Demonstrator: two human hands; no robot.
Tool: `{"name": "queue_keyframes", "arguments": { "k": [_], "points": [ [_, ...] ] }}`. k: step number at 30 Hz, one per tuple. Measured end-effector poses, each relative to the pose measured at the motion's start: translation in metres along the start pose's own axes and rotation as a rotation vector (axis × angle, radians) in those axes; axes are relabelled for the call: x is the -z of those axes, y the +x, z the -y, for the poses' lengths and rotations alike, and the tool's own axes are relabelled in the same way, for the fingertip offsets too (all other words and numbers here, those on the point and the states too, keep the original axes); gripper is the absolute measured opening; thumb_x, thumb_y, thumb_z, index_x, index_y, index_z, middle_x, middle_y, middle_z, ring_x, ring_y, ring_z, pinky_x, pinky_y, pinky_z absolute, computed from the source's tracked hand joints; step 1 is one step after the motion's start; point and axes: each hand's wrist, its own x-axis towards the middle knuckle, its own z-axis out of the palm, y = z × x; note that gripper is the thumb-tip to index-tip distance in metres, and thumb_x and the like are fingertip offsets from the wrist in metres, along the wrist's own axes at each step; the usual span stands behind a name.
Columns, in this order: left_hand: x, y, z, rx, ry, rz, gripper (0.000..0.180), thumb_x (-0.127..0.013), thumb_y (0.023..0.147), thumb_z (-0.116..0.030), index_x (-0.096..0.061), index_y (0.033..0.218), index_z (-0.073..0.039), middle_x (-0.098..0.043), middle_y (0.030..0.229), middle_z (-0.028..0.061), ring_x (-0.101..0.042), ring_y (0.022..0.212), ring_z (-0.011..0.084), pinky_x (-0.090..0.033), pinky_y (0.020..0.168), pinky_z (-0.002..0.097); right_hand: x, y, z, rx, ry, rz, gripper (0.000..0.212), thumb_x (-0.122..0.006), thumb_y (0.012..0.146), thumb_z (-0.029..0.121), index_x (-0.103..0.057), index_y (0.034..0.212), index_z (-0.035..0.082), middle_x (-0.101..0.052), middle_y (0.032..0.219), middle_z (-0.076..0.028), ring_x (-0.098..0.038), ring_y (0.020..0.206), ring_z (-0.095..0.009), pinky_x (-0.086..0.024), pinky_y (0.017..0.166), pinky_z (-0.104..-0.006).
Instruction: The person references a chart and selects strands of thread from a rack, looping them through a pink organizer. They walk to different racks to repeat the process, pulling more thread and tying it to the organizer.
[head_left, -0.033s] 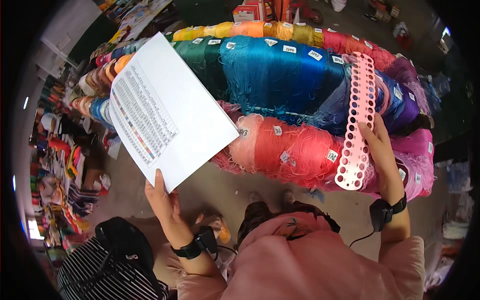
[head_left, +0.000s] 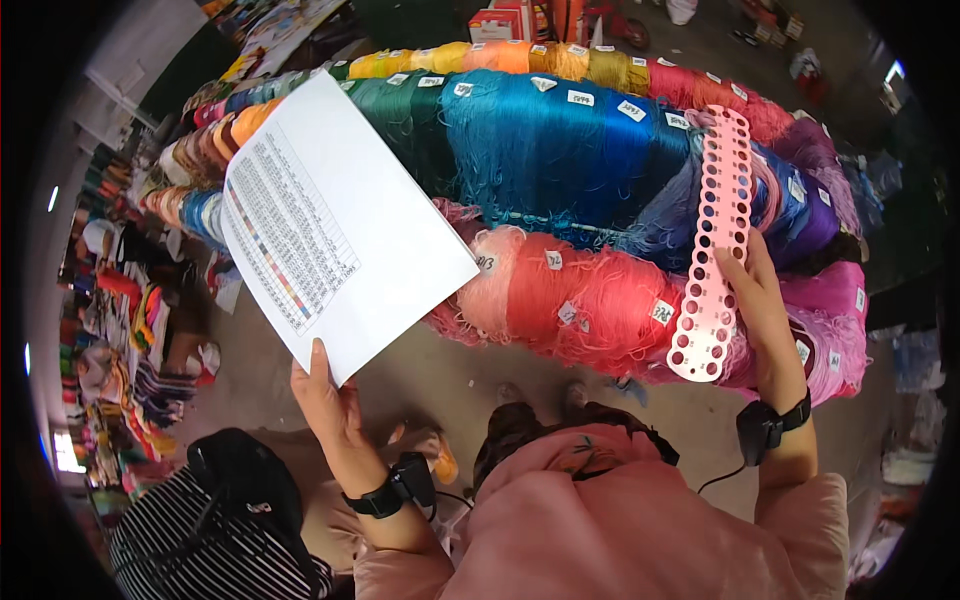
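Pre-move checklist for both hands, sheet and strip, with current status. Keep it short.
1. Left hand has the printed sheet: ok, thumb over its lower corner.
2. Right hand has the pink perforated strip: ok, gripped along its right edge.
3. Sheet unobstructing: not ok, it covers part of the thread rows in this view.
4. Red thread tidy: not ok, loose strands stick out.
5. Strip clear of the thread behind it: cannot tell, they overlap in view.
6. Black wrist units strapped on: ok, one on each wrist.
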Motion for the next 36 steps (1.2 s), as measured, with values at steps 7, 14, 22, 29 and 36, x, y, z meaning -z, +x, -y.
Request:
{"name": "queue_keyframes", "arguments": {
  "k": [7, 14, 22, 29, 36],
  "points": [
    [0.002, -0.024, 0.01, 0.057, 0.048, -0.141, 0.014, -0.05, 0.077, -0.003, -0.051, 0.09, 0.003, -0.056, 0.08, 0.0068, -0.052, 0.067, 0.0105, -0.043, 0.06, 0.0218, 0.012, -0.008, -0.014, 0.148, -0.111, 0.044, 0.045, -0.047, 0.077, 0.007, -0.03, 0.119, 0.0, -0.038, 0.114, -0.01, -0.038, 0.103, -0.017, -0.028, 0.088, -0.026],
    [0.014, -0.02, 0.009, 0.079, -0.033, 0.024, 0.02, -0.048, 0.079, -0.006, -0.051, 0.094, 0.006, -0.056, 0.089, 0.0086, -0.051, 0.076, 0.0098, -0.041, 0.068, 0.022, 0.001, -0.006, -0.019, -0.029, -0.189, -0.134, 0.055, -0.051, 0.077, 0.009, -0.022, 0.122, -0.004, -0.031, 0.122, -0.013, -0.035, 0.107, -0.018, -0.027, 0.089, -0.025],
    [0.023, 0.016, 0.008, 0.037, -0.034, 0.089, 0.021, -0.048, 0.079, -0.008, -0.05, 0.097, 0.005, -0.056, 0.091, 0.0094, -0.052, 0.078, 0.0112, -0.042, 0.07, 0.0231, 0.003, 0.001, -0.014, 0.016, -0.188, -0.076, 0.046, -0.05, 0.077, 0.008, -0.031, 0.117, -0.003, -0.043, 0.109, -0.009, -0.043, 0.095, -0.013, -0.033, 0.081, -0.0233],
    [0.029, 0.053, -0.004, -0.009, -0.097, 0.104, 0.023, -0.049, 0.08, -0.01, -0.049, 0.099, 0.004, -0.055, 0.093, 0.0095, -0.051, 0.081, 0.0113, -0.041, 0.072, 0.0241, -0.002, 0.002, -0.008, 0.006, -0.061, -0.053, 0.017, -0.048, 0.079, 0.01, -0.05, 0.093, 0.001, -0.055, 0.076, -0.001, -0.05, 0.064, -0.005, -0.039, 0.058, -0.0178],
    [0.023, 0.119, -0.028, -0.076, -0.095, 0.228, 0.024, -0.049, 0.08, -0.009, -0.049, 0.099, 0.004, -0.055, 0.092, 0.0089, -0.052, 0.08, 0.0116, -0.041, 0.071, 0.0234, 0.0, -0.002, -0.006, 0.021, -0.022, -0.071, 0.014, -0.049, 0.077, 0.011, -0.051, 0.085, 0.0, -0.056, 0.068, -0.003, -0.052, 0.056, -0.009, -0.041, 0.053, -0.021]
  ]
}}
